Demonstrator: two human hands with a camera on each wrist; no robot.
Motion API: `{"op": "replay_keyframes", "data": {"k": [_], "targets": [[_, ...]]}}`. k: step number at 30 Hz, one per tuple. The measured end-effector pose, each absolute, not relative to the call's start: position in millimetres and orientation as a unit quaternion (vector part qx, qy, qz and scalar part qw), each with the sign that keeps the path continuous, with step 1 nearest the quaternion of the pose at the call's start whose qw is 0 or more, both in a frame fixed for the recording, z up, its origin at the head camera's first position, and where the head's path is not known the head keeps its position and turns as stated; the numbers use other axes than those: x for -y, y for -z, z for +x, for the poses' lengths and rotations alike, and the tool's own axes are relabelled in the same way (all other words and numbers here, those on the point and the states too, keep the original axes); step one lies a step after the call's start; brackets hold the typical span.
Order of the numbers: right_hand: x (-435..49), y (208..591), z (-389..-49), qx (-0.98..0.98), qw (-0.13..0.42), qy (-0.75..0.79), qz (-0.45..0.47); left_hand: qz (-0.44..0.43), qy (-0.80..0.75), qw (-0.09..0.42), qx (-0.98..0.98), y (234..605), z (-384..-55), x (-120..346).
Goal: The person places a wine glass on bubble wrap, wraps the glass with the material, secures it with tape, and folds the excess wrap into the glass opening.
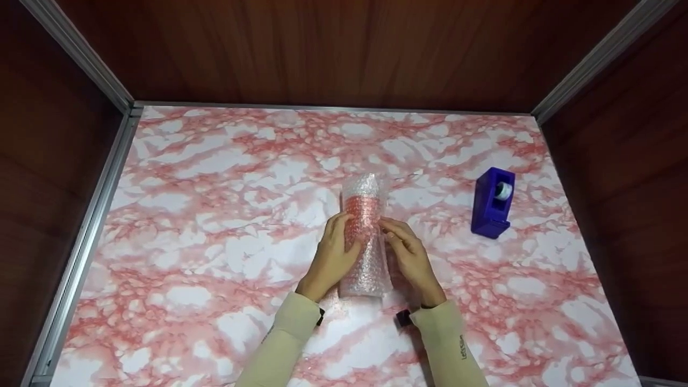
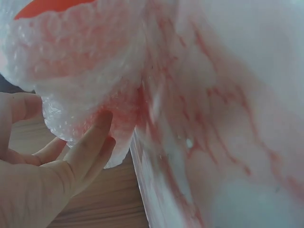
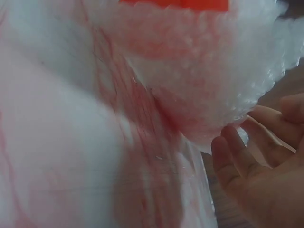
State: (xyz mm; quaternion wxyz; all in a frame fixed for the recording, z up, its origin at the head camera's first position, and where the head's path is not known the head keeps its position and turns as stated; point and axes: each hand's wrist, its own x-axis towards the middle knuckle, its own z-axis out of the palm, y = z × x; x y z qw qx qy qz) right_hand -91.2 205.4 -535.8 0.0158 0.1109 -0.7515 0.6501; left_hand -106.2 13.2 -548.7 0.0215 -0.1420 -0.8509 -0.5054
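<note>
A red item rolled in clear bubble wrap (image 1: 367,269) lies lengthwise on the table between the two hands. Its orange-red end (image 3: 199,4) shows at the top of the right wrist view, framed by layers of wrap. My left hand (image 1: 334,258) holds the roll from the left, thumb laid over the top and fingers along the side. On the other side, my right hand (image 1: 413,255) rests its fingertips against the wrap's right edge, fingers loosely bent. The wrap reaches past the red item at the far end. What exactly the item is stays hidden under the bubbles.
A purple tape dispenser (image 1: 490,207) with a roll of clear tape stands to the right of the roll. The red-and-white marbled tabletop (image 1: 215,226) is bounded by dark wooden panels (image 1: 333,54) and metal rails (image 1: 91,226).
</note>
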Motion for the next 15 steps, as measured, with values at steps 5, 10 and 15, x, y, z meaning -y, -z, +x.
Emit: {"op": "replay_keyframes", "data": {"k": [5, 10, 15], "targets": [[-199, 518, -85, 0.787, 0.043, -0.601, 0.132, -0.135, 0.508, 0.018, 0.851, 550, -107, -13], [-197, 516, -83, 0.796, 0.055, -0.588, 0.136, -0.126, 0.501, 0.005, 0.856, 551, -107, -12], [-199, 527, -84, 0.807, 0.082, -0.567, 0.141, -0.122, 0.497, -0.004, 0.859, 552, -107, -11]]}}
